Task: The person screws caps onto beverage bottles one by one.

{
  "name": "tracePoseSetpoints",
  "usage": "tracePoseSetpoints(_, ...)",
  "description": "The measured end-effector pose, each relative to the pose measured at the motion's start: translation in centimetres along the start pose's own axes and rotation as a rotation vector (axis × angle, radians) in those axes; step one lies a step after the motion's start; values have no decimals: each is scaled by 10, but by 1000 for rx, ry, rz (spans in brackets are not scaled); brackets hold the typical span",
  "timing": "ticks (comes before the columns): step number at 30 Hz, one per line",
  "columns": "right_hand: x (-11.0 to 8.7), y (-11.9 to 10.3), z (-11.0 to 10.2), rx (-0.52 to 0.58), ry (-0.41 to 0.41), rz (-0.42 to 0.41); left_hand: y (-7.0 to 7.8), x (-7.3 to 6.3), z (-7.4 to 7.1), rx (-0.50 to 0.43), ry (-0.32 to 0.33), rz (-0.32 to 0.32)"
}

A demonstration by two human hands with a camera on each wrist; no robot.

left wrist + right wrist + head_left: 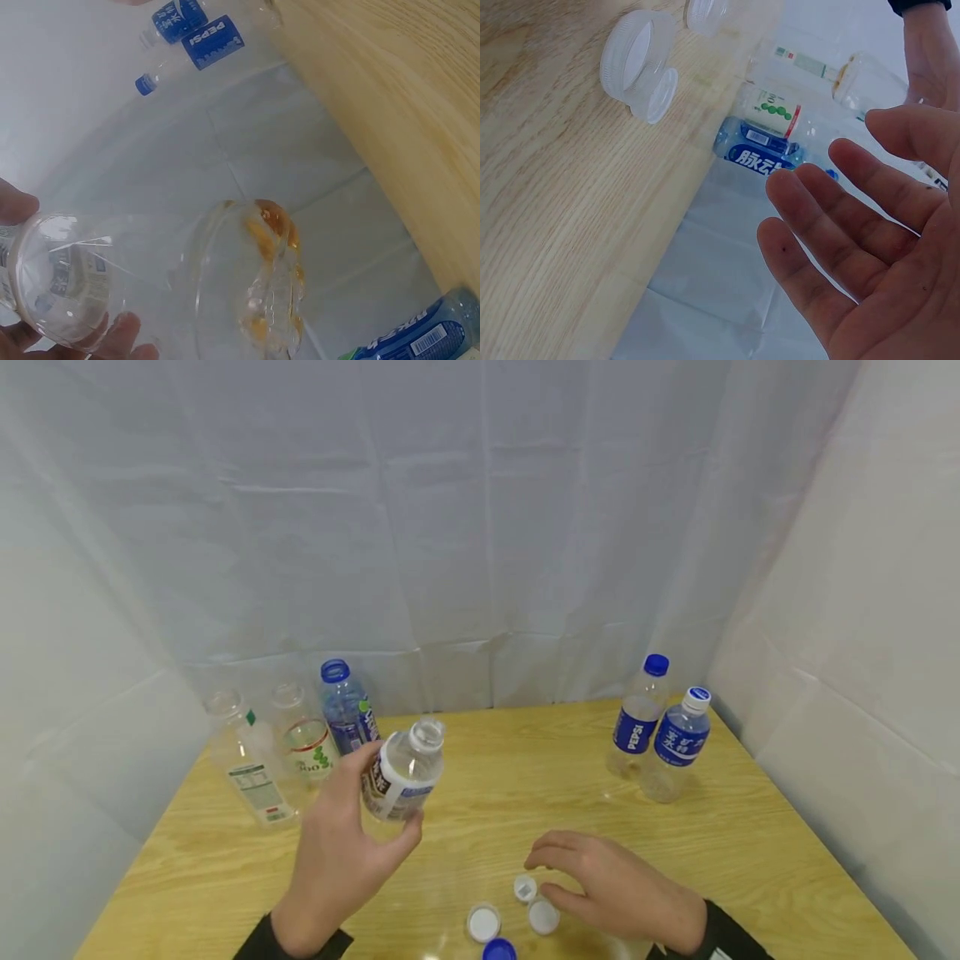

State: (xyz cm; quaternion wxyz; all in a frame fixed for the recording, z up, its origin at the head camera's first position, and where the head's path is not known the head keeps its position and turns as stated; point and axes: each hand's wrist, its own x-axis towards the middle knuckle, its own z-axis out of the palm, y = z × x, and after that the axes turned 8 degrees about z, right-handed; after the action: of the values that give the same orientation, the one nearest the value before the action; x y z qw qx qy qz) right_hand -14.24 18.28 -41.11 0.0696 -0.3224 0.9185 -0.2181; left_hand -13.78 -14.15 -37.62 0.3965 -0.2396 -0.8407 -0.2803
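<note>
My left hand (337, 847) grips a clear plastic bottle (405, 777) with a white and brown label, thumb on one side and fingers on the other. The bottle is tilted, and its mouth is uncapped. Amber-looking patches show on its base in the left wrist view. Low over the table, my right hand (611, 889) has loosely bent fingers with nothing between them. Closest to it are a small white cap (525, 888) and a wider white cap (543, 917). Another white cap (483, 924) and a blue cap (499, 950) lie left of these.
Three uncapped bottles stand back left: a tall clear bottle (258, 785), a green-and-red-labelled bottle (311, 747) and a blue bottle (348, 710). Back right, a capped Pepsi bottle (636, 727) stands beside a blue-labelled water bottle (678, 739). Pale sheeting (480, 527) surrounds the wooden table (495, 760).
</note>
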Motion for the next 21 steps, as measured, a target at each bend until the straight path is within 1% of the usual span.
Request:
tracePoseSetpoints(7, 2, 0, 1, -12, -1, -3, 5, -6, 0, 34, -16, 62)
tracePoseSetpoints(13, 8, 2, 4, -17, -18, 10, 6, -12, 1, 18, -20, 123)
tracePoseSetpoints(19, 13, 5, 8, -33, -44, 46, 5, -16, 2, -7, -37, 130)
tracePoseSetpoints(21, 15, 6, 10, -49, -42, 45, 5, -18, 2, -5, -45, 127)
